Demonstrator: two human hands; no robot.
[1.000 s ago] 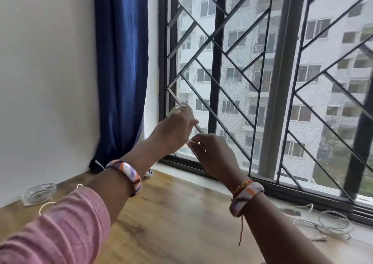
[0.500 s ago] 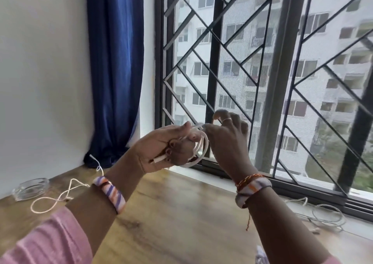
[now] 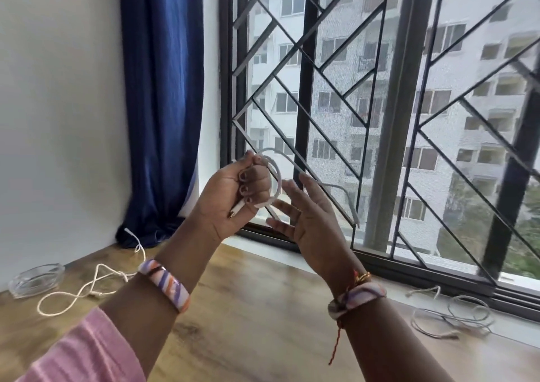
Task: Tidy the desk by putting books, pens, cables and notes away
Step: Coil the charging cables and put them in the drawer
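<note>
1. The left hand (image 3: 233, 194) is raised in front of the window, its fingers (image 3: 252, 187) curled tight round a coiled white cable (image 3: 276, 177); the loops stand out to the right of the fist and a metal-tipped plug sticks out below the palm.
2. The cable's loose end arcs up over the fist, then runs right and droops in front of the window grille (image 3: 336, 95).
3. The right hand (image 3: 304, 215) is just beside the coil, its fingers spread and nearly straight, holding nothing; the fingertips sit close to the loops, but whether they touch cannot be told.
4. Each wrist wears a striped bangle (image 3: 165, 285); the right wrist also carries a red thread. A pink sleeve (image 3: 84, 349) covers the left forearm.
5. On the wooden worktop (image 3: 248, 323), a cream cord (image 3: 87, 288) lies in loose loops at the left, next to a clear glass dish (image 3: 36, 279) by the wall.
6. A second thin cable (image 3: 455, 317) lies tangled at the right, near the window frame.
7. A blue curtain (image 3: 163, 104) hangs in the corner.
8. No brand, label or writing can be read anywhere.
</note>
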